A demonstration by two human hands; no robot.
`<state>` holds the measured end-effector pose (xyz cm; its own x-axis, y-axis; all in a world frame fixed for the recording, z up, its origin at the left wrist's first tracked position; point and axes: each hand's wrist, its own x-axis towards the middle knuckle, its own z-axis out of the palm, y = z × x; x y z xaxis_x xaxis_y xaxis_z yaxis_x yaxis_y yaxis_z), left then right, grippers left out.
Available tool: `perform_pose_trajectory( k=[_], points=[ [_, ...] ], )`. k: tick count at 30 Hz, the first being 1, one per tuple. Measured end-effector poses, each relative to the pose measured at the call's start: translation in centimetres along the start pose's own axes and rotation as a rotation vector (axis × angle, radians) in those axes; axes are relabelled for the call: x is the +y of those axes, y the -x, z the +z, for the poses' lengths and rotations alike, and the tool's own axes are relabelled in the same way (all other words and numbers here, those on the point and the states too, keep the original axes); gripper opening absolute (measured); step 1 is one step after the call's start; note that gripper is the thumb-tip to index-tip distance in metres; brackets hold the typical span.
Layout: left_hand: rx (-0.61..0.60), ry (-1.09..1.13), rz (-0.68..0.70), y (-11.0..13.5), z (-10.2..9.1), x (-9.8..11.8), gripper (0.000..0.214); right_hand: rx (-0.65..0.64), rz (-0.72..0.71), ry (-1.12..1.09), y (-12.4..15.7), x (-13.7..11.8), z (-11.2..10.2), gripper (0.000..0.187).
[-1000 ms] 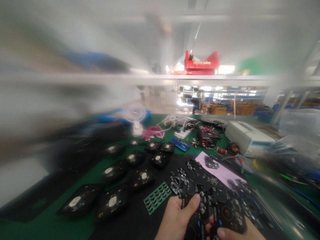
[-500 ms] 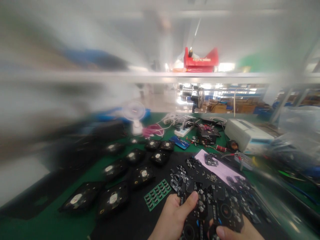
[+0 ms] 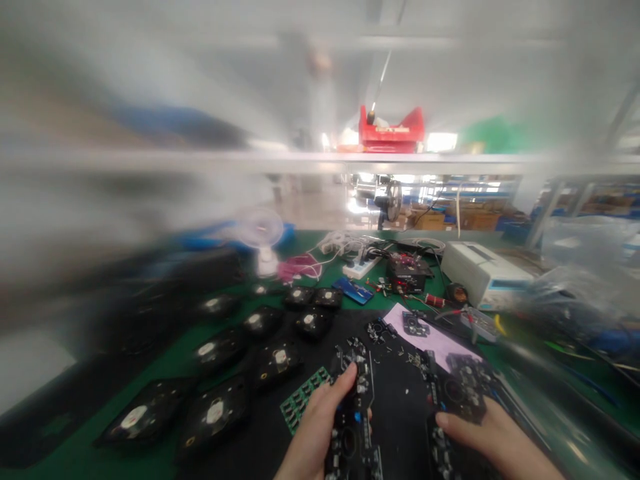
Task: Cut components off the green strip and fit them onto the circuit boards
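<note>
Gripping on both sides of a black mat [image 3: 400, 413]

A long black circuit board [image 3: 360, 400] is held in the left hand [image 3: 320, 413], which is curled partly closed: the thumb is laid along the top face, while the fingers are mostly hidden beneath. A second black board [image 3: 457, 393], marked by a dark ring, is clasped in the right hand [image 3: 483, 427]; its near edge is pressed by the thumb, and how the fingers are bent beneath cannot be told. The two boards are held apart, with bare mat seen between them at the near side. Whether more than one piece is gripped by either hand cannot be made out.

A green panel [image 3: 299, 403] is partly covered by the left hand. Farther off, a loose board [image 3: 415, 323] is laid on a pink sheet [image 3: 443, 345], and black cases [image 3: 280, 357] are spread to the left.
</note>
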<state>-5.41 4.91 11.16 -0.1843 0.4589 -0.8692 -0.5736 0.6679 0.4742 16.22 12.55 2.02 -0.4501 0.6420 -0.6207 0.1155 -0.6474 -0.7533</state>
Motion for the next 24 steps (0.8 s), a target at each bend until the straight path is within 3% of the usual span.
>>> perform_pose_trajectory(
  k=[5, 7, 14, 17, 19, 21, 22, 24],
  points=[
    [0.160, 0.147, 0.112, 0.6, 0.1, 0.3, 0.075, 0.061, -0.069, 0.410, -3.4, 1.4, -4.4, 0.121],
    [0.179, 0.181, 0.181, 0.5, 0.4, 0.0, 0.070, 0.067, -0.086, 0.564, -4.6, 2.4, -5.7, 0.128],
    [0.014, 0.200, 0.287, -1.4, -0.1, -1.8, 0.081, 0.067, -0.114, 0.965, -6.1, 3.6, -7.4, 0.101],
    [-0.015, 0.181, 0.298, -1.9, -0.4, -2.5, 0.095, 0.172, -0.260, 1.089, -6.1, 4.4, -7.8, 0.087],
    [-0.038, 0.160, 0.279, -1.8, -0.3, -2.8, 0.100, 0.280, -0.415, 1.069, -5.6, 4.9, -7.7, 0.081],
    [-0.063, 0.136, 0.256, -1.6, 0.1, -3.0, 0.101, 0.310, -0.474, 0.942, -4.5, 4.9, -6.8, 0.079],
    [-0.070, 0.123, 0.249, -1.4, 0.4, -3.1, 0.102, 0.238, -0.431, 0.831, -3.8, 4.8, -6.0, 0.077],
    [-0.081, 0.097, 0.247, -1.4, 0.9, -3.5, 0.104, -0.107, -0.339, 0.523, -2.1, 4.3, -3.8, 0.078]
  ],
)
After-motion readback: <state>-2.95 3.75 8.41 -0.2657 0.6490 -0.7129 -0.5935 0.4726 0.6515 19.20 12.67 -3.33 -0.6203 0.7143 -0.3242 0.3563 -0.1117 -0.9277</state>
